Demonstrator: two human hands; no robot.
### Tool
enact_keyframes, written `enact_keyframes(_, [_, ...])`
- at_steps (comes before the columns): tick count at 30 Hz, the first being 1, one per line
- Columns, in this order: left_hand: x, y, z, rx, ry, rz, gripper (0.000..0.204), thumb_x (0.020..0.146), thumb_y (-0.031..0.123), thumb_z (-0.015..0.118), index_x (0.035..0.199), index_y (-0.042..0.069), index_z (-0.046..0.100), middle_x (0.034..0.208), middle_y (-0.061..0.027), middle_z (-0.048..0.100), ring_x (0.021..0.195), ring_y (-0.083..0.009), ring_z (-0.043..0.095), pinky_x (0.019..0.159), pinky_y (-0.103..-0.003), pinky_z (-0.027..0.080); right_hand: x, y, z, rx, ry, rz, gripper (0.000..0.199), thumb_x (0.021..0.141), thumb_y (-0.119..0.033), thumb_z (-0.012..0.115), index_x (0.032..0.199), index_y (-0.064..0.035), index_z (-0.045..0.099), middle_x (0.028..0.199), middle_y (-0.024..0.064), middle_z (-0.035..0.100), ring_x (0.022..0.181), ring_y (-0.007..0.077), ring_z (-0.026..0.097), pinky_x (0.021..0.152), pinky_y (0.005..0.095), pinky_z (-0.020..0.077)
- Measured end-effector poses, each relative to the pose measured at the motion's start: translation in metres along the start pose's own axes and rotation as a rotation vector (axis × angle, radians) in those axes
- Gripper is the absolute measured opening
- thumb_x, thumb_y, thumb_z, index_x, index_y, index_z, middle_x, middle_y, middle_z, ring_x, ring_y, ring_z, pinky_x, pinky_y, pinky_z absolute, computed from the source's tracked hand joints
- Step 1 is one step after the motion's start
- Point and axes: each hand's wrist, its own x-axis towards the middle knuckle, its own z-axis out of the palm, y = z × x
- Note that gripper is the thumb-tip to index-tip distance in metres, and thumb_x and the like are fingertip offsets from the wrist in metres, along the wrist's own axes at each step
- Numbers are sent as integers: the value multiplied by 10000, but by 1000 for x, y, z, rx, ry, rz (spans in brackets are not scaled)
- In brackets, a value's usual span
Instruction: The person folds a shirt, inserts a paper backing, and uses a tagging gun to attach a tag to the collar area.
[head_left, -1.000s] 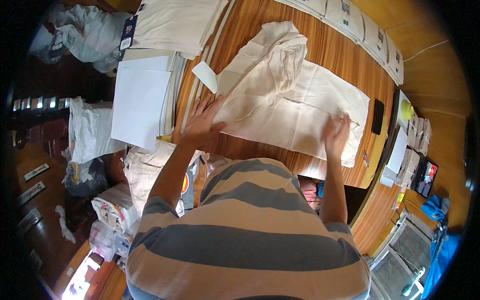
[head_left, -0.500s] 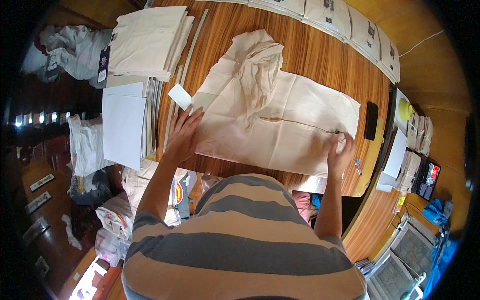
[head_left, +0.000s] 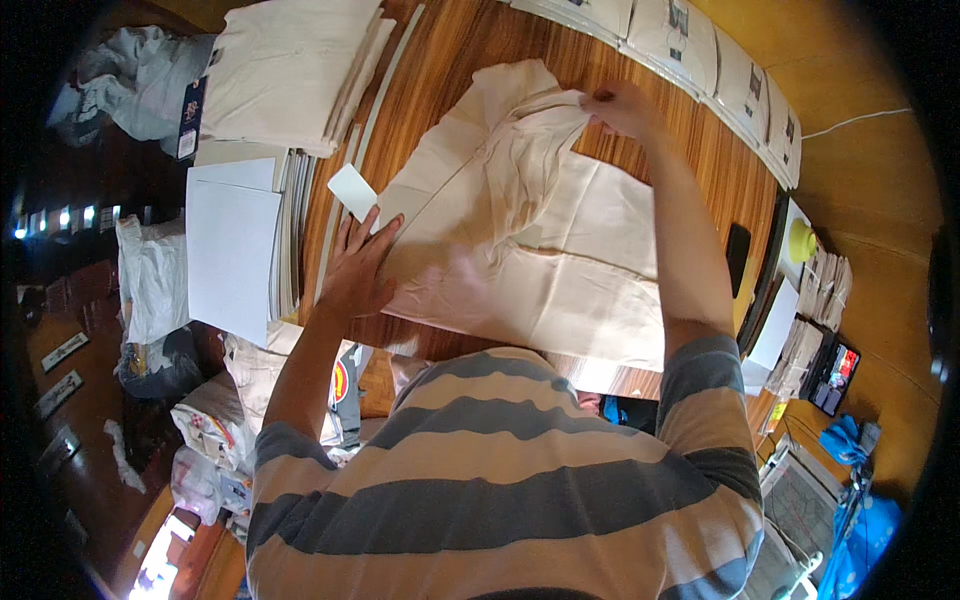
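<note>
A cream-coloured garment (head_left: 590, 285) lies spread over the wood-grain table (head_left: 620, 135), partly folded, with a bunched, wrinkled part running up its middle. Flat on its left edge rests my left hand (head_left: 358, 265), fingers spread. Beside those fingertips lies a small white card (head_left: 353, 192). At the far side, my right hand (head_left: 622, 108) pinches the upper corner of the bunched fabric and lifts it a little. My right forearm covers the garment's right end.
Folded cream garments (head_left: 285, 75) are stacked at the far left, with white sheets of board (head_left: 232, 250) nearer. Packed garments (head_left: 675, 40) line the far edge. A black phone (head_left: 738, 255) lies at the right. Thin strips (head_left: 385, 95) lie left of the garment.
My right hand has moved from the garment's near right end to its far side and taken hold of the bunched fabric, pulling it rightward. My left hand stays at the left edge.
</note>
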Motion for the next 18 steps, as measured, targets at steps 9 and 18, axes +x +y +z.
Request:
enact_keyframes(9, [-2, 1, 4, 1, 91, -2, 1151, 611, 117, 865, 1648, 186, 370, 1666, -140, 406, 1617, -339, 227, 1334, -556, 113, -296, 99, 37, 124, 393, -390, 261, 861, -3, 796, 1106, -36, 710, 1125, 89, 767, 916, 167, 745, 711, 285, 602])
enact_keyframes(18, [-7, 7, -8, 74, -26, 145, 1074, 654, 84, 867, 1616, 94, 387, 1730, -71, 328, 1617, -360, 221, 1326, -583, 140, -361, 157, 129, -193, 612, -178, 395, 954, -70, 663, 1339, -4, 607, 1483, 217, 567, 1403, 499, 495, 1175, 551, 415])
